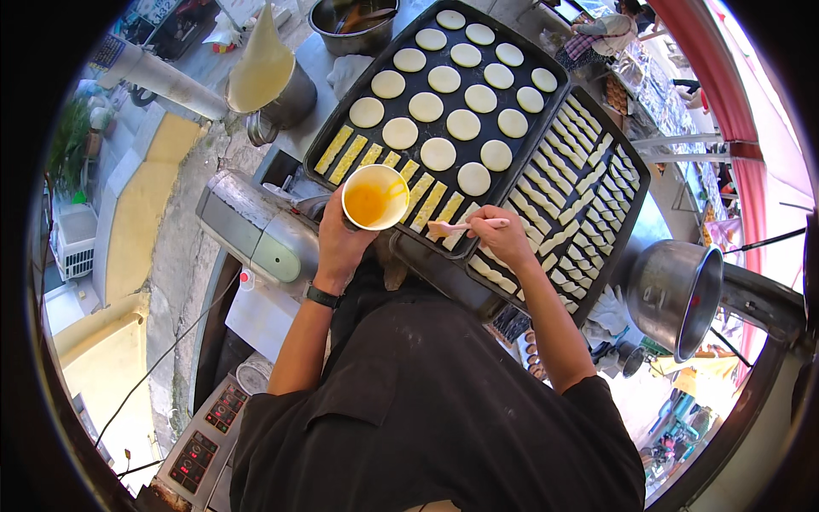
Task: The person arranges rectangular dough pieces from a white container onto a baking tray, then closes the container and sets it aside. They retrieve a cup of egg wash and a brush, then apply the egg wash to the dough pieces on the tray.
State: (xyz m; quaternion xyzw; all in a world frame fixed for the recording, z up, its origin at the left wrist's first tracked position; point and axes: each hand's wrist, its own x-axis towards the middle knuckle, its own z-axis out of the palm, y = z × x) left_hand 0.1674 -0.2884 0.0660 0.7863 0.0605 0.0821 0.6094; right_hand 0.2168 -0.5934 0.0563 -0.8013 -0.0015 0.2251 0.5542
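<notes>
My left hand [343, 243] holds a white cup [376, 197] with yellow-orange liquid inside, over the near edge of a dark baking tray [524, 168]. Between the fingers of my right hand [500, 238] is a pastry brush [461, 226] with a pink handle, its tip at the dough strips near the tray's front corner. Several strips, such as one dough strip [420, 187], look yellow and glossy; those at the brush look paler. Flat dough rounds [462, 124] fill the rest of this tray. A second tray [630, 256] to the right bears twisted dough strips [530, 197].
A metal pot [297, 102] with a yellowish cloth or bag stands at the upper left, beside a dark pan [355, 43]. A mixer-like machine [256, 230] is left of my left hand. At the right are a steel bowl [646, 301] and white gloves [608, 310]. A person [608, 35] is farther off.
</notes>
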